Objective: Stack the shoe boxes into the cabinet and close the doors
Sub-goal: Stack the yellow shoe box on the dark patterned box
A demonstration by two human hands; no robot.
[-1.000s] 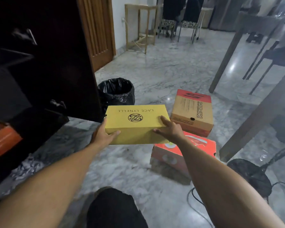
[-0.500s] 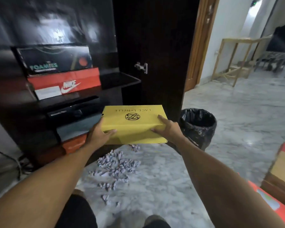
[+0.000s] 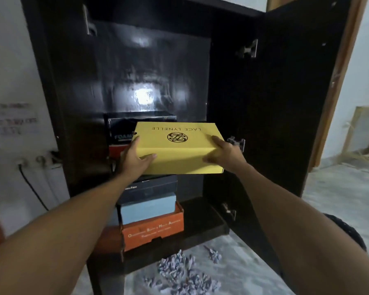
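- Both hands have a firm grip on the yellow shoe box (image 3: 177, 147): the left hand (image 3: 134, 160) wraps its left end with the thumb lying across the front face, and the right hand (image 3: 224, 154) curls round the right end, fingers on the lid.
- The box is held level in the air, right in front of the open cabinet (image 3: 158, 71), at the height of the upper boxes inside.
- Behind it, partly hidden, sits a black box (image 3: 119, 128) on top of a red box (image 3: 115, 150).
- Lower down there's a stack: a dark box (image 3: 151, 188), a light blue box (image 3: 147, 209) beneath it, and an orange box (image 3: 153, 231) at the bottom, on the cabinet floor.
- The right door (image 3: 285, 103) stands swung wide open.
- Crumpled paper (image 3: 179, 271) is scattered on the marble floor (image 3: 254, 262) just in front of the cabinet.
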